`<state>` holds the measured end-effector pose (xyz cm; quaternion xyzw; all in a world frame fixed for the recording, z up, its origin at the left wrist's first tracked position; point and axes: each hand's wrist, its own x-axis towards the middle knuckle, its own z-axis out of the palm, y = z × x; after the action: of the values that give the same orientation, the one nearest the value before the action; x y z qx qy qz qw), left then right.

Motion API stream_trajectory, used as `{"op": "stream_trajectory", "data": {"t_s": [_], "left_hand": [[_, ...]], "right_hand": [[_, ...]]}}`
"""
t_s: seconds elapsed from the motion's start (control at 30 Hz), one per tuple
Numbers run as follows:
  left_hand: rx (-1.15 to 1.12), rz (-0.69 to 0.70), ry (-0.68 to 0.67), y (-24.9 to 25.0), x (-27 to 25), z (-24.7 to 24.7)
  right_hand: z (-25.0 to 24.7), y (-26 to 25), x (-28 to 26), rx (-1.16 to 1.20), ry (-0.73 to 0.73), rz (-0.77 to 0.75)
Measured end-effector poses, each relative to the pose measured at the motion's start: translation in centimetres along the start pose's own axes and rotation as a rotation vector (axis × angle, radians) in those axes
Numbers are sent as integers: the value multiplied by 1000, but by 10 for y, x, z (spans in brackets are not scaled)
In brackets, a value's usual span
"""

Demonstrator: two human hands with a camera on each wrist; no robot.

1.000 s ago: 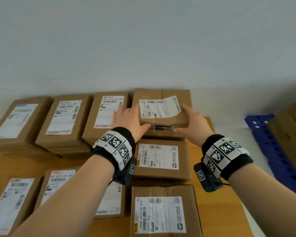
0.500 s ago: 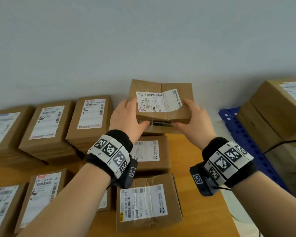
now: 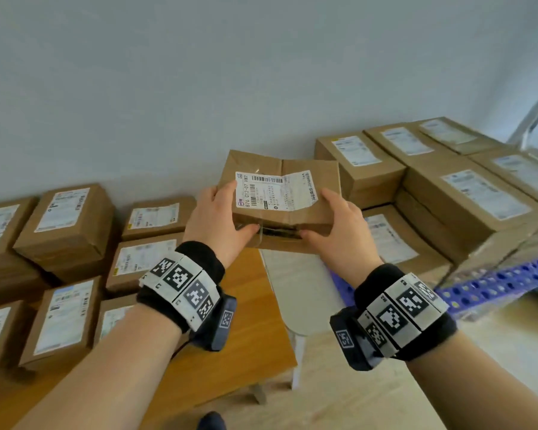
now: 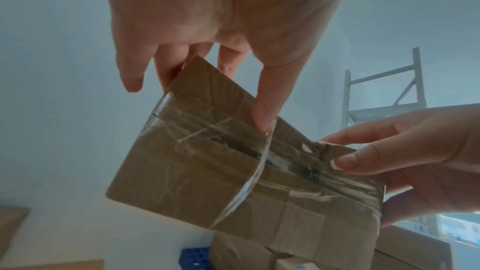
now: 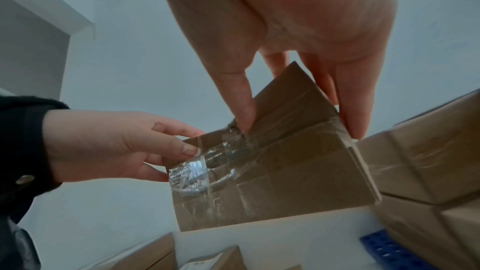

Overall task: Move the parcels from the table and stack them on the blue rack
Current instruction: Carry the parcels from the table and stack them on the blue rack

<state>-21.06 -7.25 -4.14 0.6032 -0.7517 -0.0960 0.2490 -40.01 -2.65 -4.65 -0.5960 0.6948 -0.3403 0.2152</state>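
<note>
Transfer step under way. Both hands, left hand (image 3: 213,218) and right hand (image 3: 339,226), grip one parcel (image 3: 281,197) by its ends, held in air left of the blue rack (image 3: 494,283), beyond the desk (image 3: 252,321) edge. Next, likely: carry rightward, set squarely onto stacked parcels (image 3: 466,197).

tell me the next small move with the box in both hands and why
Probably carry the box further right and set it on the low box at the near end of the rack. Both the left hand and the right hand hold it in the air between the table and the stack, and that spot looks lowest and closest.
</note>
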Motion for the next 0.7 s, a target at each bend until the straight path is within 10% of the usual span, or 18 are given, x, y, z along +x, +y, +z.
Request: {"op": "stream_trajectory", "data": {"t_s": [0.7], "left_hand": [[-2,250,-436,131,13,106]], "right_hand": [[-92,103,-68,-90,155,442]]}}
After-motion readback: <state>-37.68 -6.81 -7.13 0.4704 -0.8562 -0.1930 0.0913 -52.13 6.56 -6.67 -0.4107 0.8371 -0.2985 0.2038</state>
